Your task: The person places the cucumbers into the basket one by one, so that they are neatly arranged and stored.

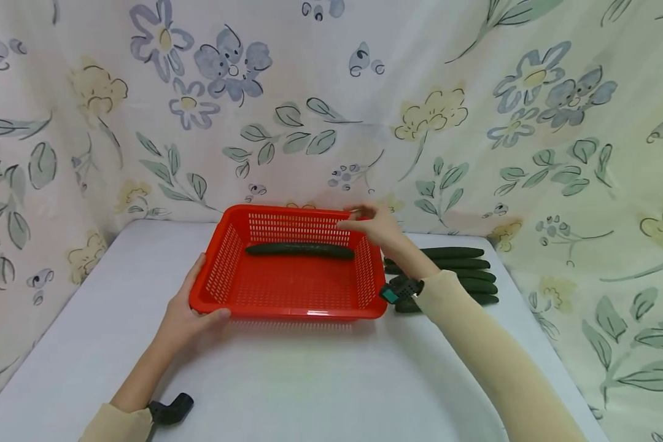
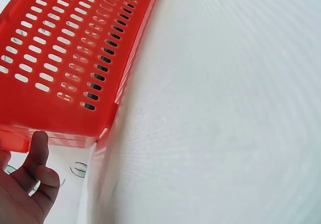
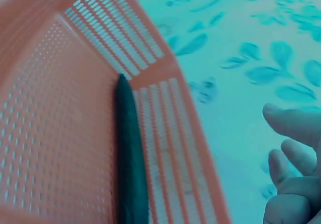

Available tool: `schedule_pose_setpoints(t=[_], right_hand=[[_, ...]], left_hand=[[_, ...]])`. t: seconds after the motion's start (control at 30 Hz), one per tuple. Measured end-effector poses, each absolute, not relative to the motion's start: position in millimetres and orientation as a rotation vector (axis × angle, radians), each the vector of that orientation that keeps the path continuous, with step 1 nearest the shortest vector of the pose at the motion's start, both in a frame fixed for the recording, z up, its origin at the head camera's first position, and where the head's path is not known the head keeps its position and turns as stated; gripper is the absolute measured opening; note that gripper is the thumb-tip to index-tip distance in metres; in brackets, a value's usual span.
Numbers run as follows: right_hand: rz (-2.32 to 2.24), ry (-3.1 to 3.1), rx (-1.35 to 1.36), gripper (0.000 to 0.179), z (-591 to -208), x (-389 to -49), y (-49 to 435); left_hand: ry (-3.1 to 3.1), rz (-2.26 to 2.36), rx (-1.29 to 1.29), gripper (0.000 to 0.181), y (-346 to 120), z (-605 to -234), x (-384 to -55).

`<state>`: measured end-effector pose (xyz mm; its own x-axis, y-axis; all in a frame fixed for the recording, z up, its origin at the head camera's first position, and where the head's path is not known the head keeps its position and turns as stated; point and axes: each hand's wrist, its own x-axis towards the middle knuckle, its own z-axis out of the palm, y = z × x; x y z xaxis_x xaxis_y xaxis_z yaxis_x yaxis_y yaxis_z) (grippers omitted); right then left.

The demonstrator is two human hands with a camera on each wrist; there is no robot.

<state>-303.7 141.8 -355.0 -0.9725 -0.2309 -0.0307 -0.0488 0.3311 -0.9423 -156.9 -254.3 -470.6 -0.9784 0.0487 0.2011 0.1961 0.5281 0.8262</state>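
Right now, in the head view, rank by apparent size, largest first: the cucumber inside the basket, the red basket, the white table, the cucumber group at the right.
1. White table
2. Red basket
3. Cucumber group, though partly hidden
4. Cucumber inside the basket

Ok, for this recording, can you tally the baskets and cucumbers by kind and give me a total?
Red basket: 1
Green cucumbers: 6 (5 visible to the right of the basket, partly covered; 1 inside it, the lone cucumber)
Total: 7
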Motion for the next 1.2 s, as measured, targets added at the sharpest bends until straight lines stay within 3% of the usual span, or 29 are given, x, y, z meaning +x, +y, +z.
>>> schedule_pose_setpoints(t=[0.27, 0.67, 0.93, 1.2], right_hand=[[-1.761, 2.519, -0.139, 0.049, -374.7, -266.0, 223.2], [-1.732, 2.725, 0.123, 0.059, -439.0, -203.3, 332.1], [-1.71, 2.778, 0.272, 0.061, -469.1, -182.8, 356.2], [-1.751, 2.834, 0.25, 0.056, -491.3, -188.8, 362.5]], left_hand=[[-2.604, -1.474, -0.18, 0.119, -255.6, -469.9, -154.0], [-2.607, -1.497, -0.178, 0.118, -251.9, -467.9, -155.1], [-2.609, -1.487, -0.185, 0.118, -253.4, -470.6, -154.7], [-2.589, -1.506, -0.206, 0.117, -252.8, -471.4, -158.4]])
